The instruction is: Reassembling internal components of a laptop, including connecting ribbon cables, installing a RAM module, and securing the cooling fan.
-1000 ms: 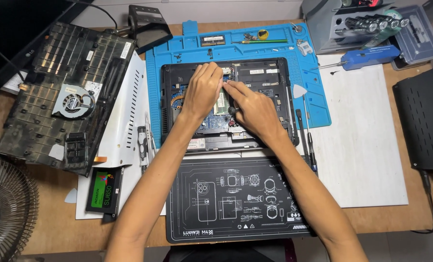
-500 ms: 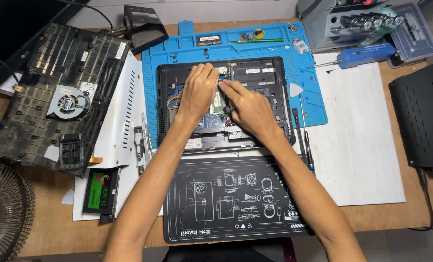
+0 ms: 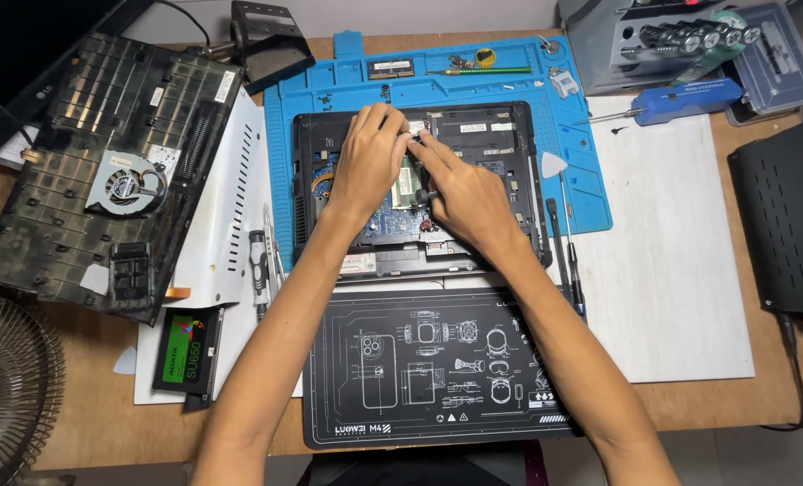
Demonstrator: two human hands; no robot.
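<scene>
An opened black laptop base [image 3: 491, 135] lies on a blue repair mat [image 3: 590, 180], its circuit board showing. Both hands rest inside it. My left hand [image 3: 365, 162] has its fingertips on the upper middle of the board. My right hand [image 3: 464, 193] meets it there, fingers pressing on a small green memory card [image 3: 408, 176] seated in the board. The fingers hide the contact point, so a firm grip is not visible.
A dusty black bottom cover with a fan [image 3: 104, 171] lies left, over a white metal plate [image 3: 230, 216]. A boxed drive [image 3: 185, 346] sits below. A black printed mat [image 3: 428, 369] lies near me. Screwdrivers [image 3: 568, 252], a blue tool [image 3: 681, 99], a bit case [image 3: 690, 36].
Both hands have stayed on the same spot of the board, fingers shifting slightly. The view has drifted a little.
</scene>
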